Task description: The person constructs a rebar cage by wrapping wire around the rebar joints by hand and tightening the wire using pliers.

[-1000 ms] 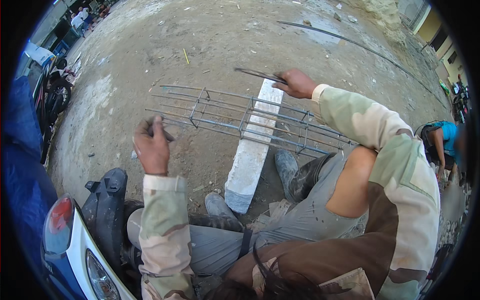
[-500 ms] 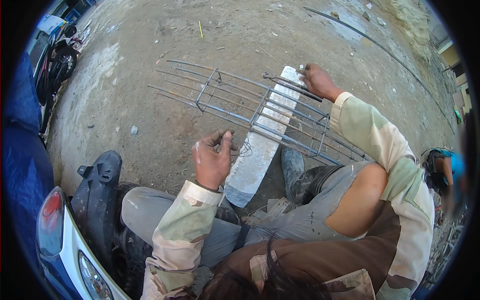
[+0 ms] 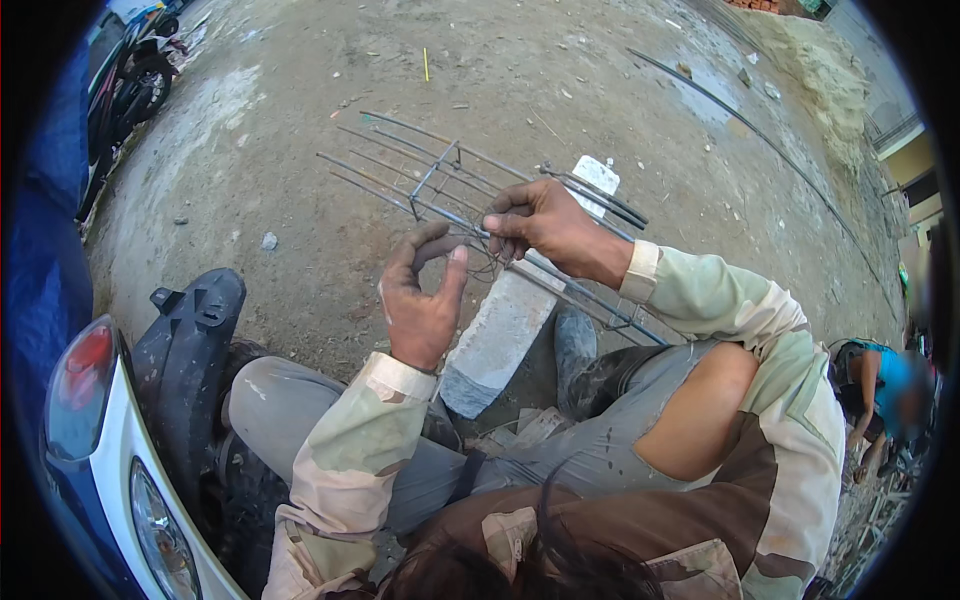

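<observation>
A rebar cage (image 3: 440, 170) of long bars and square ties slants across a pale concrete block (image 3: 505, 330) in front of me. A loose coil of thin tie wire (image 3: 482, 262) hangs between my hands, at the cage's near side. My left hand (image 3: 420, 300) has its thumb and fingers curled together around one side of the coil. Over the bars reaches my right hand (image 3: 555, 230), its thumb and fingertips pinched on the wire's other side. Its palm hides part of the cage and the middle of the block. Short dark bars (image 3: 605, 200) lie by the block's far end.
My bent knees and a rubber boot (image 3: 577, 350) flank the block. At my left stand a black plastic fender (image 3: 190, 325) and a vehicle light (image 3: 85, 385). A long dark hose (image 3: 745, 118) crosses the dirt ground. At the right edge another person (image 3: 870, 385) bends down.
My right hand has left the block's far end and come toward my left hand, to the wire. The left hand has risen slightly, its fingers curving wider.
</observation>
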Motion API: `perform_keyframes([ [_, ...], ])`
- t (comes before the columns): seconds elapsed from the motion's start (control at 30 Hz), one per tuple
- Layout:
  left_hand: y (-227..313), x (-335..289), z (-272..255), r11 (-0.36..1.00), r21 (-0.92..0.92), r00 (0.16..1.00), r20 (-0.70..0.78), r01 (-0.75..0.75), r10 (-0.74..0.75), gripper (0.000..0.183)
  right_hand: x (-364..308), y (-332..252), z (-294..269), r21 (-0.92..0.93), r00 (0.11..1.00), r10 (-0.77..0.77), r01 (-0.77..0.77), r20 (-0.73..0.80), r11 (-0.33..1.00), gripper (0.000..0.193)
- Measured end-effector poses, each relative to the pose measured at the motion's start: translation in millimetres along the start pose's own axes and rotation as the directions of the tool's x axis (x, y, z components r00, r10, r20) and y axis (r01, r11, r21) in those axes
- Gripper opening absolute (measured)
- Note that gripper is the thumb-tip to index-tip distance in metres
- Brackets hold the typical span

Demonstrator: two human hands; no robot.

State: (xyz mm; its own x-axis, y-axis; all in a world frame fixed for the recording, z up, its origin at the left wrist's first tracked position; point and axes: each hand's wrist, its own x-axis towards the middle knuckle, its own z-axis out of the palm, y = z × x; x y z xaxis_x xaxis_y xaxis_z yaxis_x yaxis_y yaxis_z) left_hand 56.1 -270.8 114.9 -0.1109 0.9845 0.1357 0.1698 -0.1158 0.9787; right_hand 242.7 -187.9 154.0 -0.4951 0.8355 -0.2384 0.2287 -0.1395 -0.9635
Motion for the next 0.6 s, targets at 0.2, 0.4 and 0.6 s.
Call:
perform_keyframes([
  [0.2, 1.1, 5.4, 0.8, 0.927, -0.115, 0.931, -0.127, -0.357, 0.343, 0.051, 1.5, -11.5, 12.2, 0.516, 0.988, 0.127, -0.153, 0.086, 0.843, 0.013],
  [0.4, 10.3, 21.1, -6.8, 0.833, 0.023, 0.800, -0.268, -0.552, 0.537, 0.040, 1.8, -17.8, 21.4, 0.470, 0.985, 0.102, -0.158, 0.142, 0.868, 0.016],
  [0.6, 17.2, 20.4, -25.6, 0.895, 0.178, 0.905, -0.045, -0.410, 0.423, 0.034, 3.9, -13.4, 21.3, 0.482, 0.965, 0.148, -0.237, 0.215, 0.844, 0.017],
])
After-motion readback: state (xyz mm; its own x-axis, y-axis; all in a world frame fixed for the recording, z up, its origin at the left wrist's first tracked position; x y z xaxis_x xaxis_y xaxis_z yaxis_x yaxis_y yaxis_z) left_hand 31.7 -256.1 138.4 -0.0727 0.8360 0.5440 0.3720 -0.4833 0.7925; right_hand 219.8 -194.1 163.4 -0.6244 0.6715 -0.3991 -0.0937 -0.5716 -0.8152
